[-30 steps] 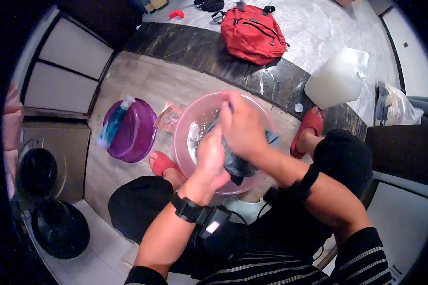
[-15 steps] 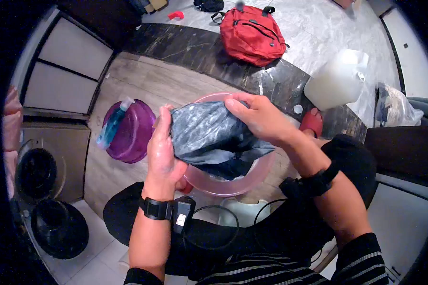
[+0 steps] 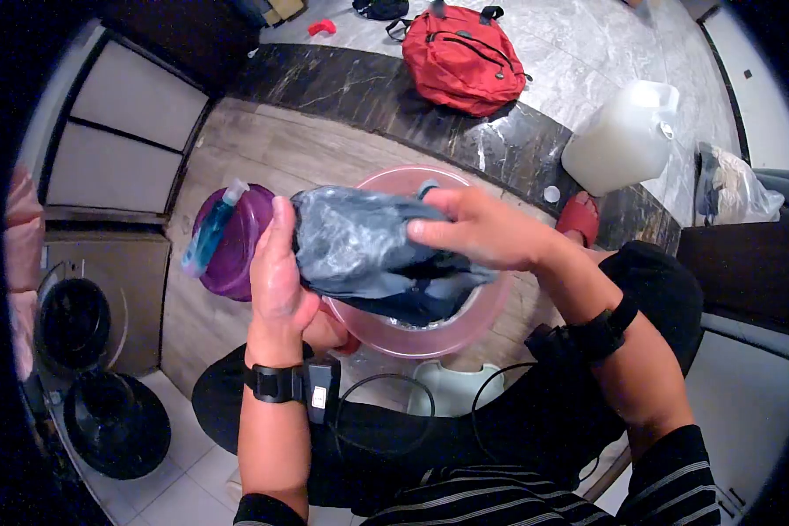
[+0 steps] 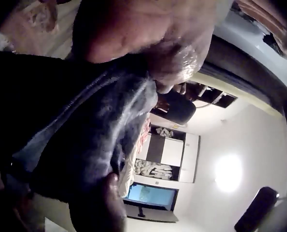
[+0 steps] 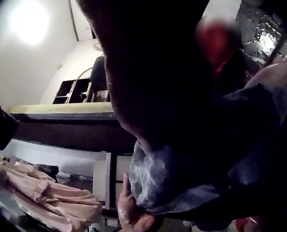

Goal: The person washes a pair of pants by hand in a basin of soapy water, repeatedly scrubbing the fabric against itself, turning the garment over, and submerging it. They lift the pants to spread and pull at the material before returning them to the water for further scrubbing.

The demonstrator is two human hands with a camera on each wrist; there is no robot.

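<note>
A wet blue-grey garment (image 3: 359,237) with whitish suds on its upper face is stretched between both hands above a pink basin (image 3: 412,344). My left hand (image 3: 276,276) holds the garment's left side, with some fingers hidden behind the fabric. On the other side my right hand (image 3: 482,230) pinches the upper right part, thumb on top. In the left wrist view the fabric (image 4: 105,130) hangs in folds, dark and partly shadowed. The right wrist view shows the sudsy end of the garment (image 5: 153,179) against the left hand (image 5: 131,210).
To the left, a bottle of blue liquid (image 3: 209,237) lies across a purple basin (image 3: 254,210). A white jug (image 3: 618,140) stands at the right, near a red slipper (image 3: 579,219). A red backpack (image 3: 465,66) lies ahead on the raised floor. A pale stool (image 3: 451,390) is between the knees.
The hands were together low in the basin, rubbing the bunched garment. They then lifted and spread it, and have since shifted slightly left with it.
</note>
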